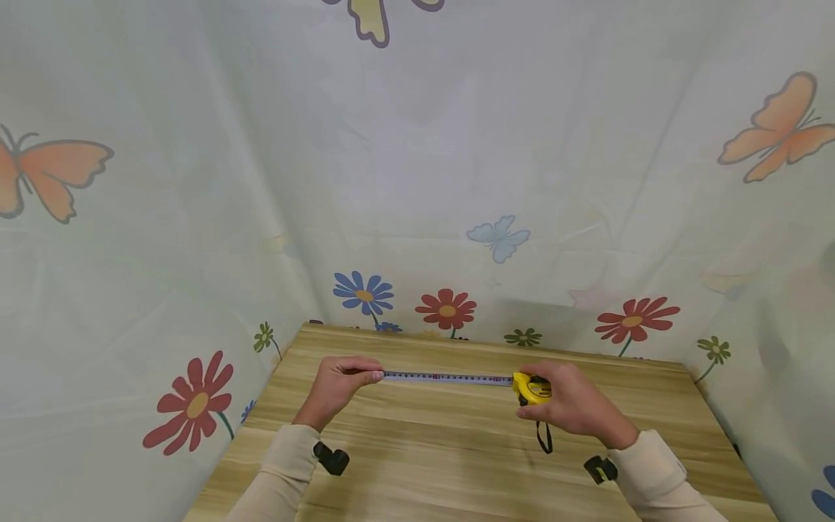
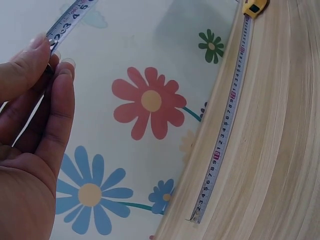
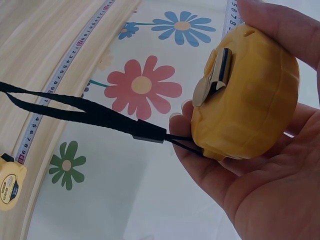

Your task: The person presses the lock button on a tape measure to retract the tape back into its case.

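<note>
Left hand: fingers pinch the end of the blade. Right hand: fingers grip the yellow tape measure, right, over the table. Judged step: holding blade extended; next move needs steady tension.

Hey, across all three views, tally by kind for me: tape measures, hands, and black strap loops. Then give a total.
Tape measures: 2 (held tape measure, lying tape measure)
Hands: 2 (left hand, right hand)
Black strap loop: 1
Total: 5
</note>
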`<state>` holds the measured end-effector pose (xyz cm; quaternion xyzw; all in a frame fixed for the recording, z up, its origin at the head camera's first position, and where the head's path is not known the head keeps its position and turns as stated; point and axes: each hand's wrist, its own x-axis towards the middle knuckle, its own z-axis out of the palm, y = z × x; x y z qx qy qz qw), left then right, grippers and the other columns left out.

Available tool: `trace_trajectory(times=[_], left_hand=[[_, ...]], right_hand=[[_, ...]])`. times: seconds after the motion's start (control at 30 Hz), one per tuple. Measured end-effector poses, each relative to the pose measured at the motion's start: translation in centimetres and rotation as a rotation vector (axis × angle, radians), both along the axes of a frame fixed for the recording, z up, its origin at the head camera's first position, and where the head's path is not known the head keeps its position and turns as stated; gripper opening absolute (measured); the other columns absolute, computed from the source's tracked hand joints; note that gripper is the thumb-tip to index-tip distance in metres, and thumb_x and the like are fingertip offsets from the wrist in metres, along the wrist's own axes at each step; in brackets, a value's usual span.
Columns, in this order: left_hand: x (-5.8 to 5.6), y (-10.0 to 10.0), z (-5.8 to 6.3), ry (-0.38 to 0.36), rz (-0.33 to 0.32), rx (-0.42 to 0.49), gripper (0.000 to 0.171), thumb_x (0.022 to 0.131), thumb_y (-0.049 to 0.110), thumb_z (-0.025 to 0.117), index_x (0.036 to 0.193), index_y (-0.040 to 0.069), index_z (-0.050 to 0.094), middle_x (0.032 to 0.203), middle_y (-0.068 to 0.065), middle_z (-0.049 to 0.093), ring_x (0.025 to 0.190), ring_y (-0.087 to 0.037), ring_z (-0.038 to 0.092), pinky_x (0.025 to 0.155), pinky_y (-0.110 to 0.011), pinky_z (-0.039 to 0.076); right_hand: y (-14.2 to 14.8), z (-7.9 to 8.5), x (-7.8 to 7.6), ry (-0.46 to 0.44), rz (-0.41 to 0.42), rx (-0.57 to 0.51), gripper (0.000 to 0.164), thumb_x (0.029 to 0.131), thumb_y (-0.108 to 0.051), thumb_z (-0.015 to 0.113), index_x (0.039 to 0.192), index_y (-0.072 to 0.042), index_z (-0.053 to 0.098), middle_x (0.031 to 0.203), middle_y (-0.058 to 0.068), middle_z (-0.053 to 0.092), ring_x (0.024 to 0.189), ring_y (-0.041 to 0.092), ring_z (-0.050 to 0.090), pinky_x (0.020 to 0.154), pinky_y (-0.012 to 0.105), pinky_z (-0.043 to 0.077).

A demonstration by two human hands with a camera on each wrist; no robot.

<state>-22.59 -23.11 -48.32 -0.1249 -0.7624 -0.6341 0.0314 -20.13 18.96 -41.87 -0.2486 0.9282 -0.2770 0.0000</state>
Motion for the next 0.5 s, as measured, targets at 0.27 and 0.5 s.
trace_trajectory(times=[0.27, 0.5], left_hand=[[-0.08, 0.16, 0.15, -0.006, -0.001, 0.003, 0.020, 0.088, 0.019, 0.084, 0.102, 0.006, 0.084, 0.107, -0.008, 0.081, 0.096, -0.013, 0.077, 0.086, -0.028, 0.063], [0.00, 0.29, 0.22, -0.005, 0.000, 0.009, 0.019, 0.088, 0.017, 0.084, 0.103, 0.005, 0.083, 0.111, -0.018, 0.079, 0.096, -0.012, 0.077, 0.085, -0.028, 0.063]], right_hand=[[-0.04, 0.10, 0.05, -0.005, 0.004, -0.006, 0.059, 0.080, -0.036, 0.091, 0.127, -0.007, 0.071, 0.103, -0.002, 0.072, 0.079, 0.006, 0.057, 0.070, 0.021, 0.052], [-0.18, 0.22, 0.08, -0.009, 0.004, -0.006, 0.059, 0.080, -0.036, 0.091, 0.127, -0.007, 0.071, 0.104, -0.002, 0.072, 0.080, 0.006, 0.057, 0.070, 0.022, 0.052]])
